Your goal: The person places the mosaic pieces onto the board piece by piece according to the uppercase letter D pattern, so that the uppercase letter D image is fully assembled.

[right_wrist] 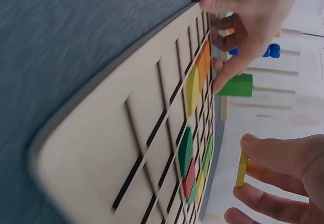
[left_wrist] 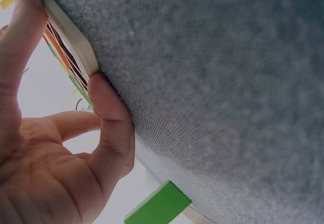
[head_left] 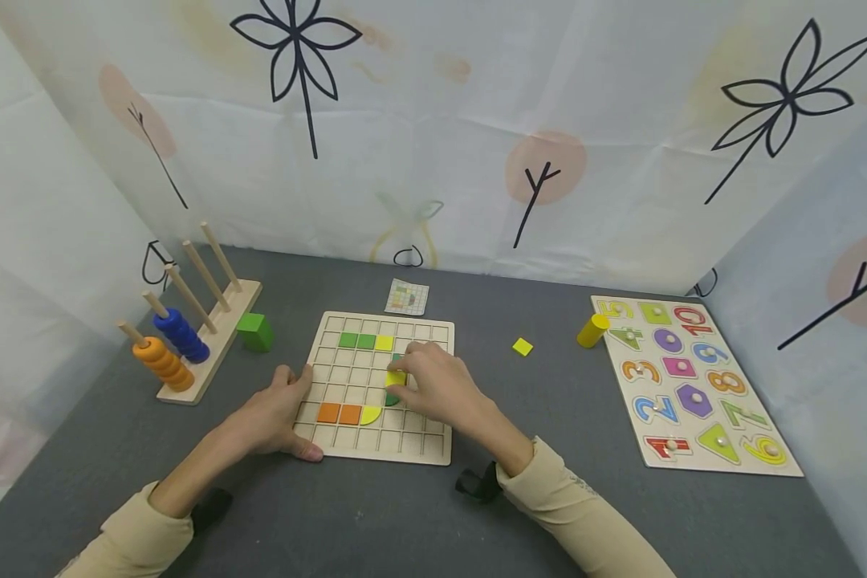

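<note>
Left hand: grips the pale wooden grid board by its left edge; keep bracing. Right hand: pinches a thin yellow wooden tile above mid-board; lower it flat, square to one cell.

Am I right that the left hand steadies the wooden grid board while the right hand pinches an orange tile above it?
Not quite: the tile in the right hand is yellow, not orange, as the right wrist view shows plainly. The two orange tiles already lie in the grid board. The rest holds: the left hand grips the board's left edge.
</note>
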`<act>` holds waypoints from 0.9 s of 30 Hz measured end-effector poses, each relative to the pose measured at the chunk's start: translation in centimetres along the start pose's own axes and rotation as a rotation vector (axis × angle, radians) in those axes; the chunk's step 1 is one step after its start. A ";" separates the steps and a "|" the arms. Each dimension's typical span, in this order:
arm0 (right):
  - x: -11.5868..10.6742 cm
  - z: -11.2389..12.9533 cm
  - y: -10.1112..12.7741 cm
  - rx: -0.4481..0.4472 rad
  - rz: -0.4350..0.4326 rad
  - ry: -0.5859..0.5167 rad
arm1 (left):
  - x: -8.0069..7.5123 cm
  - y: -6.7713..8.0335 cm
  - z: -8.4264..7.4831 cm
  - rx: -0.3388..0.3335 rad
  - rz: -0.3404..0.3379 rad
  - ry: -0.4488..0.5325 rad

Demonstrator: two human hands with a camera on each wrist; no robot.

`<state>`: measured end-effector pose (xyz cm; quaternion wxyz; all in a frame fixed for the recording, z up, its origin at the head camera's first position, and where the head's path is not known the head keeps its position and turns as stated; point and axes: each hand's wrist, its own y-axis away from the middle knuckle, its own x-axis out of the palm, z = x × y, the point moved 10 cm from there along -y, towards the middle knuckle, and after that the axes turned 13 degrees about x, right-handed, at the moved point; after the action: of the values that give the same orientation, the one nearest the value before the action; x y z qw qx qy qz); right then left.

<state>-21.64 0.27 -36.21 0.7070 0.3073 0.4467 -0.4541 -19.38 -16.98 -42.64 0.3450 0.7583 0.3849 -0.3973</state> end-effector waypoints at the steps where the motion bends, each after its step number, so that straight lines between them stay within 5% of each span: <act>1: 0.1 0.3 -0.1 -0.006 0.001 0.002 | 0.0 0.0 0.0 0.001 -0.001 0.000; 9: 1.2 2.4 -0.8 -0.015 0.034 -0.028 | 0.0 0.0 0.0 0.015 0.004 -0.001; 27: 5.2 5.1 -3.0 -0.011 0.062 0.098 | 0.0 -0.1 0.0 0.027 0.007 -0.002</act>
<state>-21.61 -7.07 -38.93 0.6995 0.3392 0.4736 -0.4138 -19.42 -16.92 -42.63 0.3365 0.7638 0.3764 -0.4021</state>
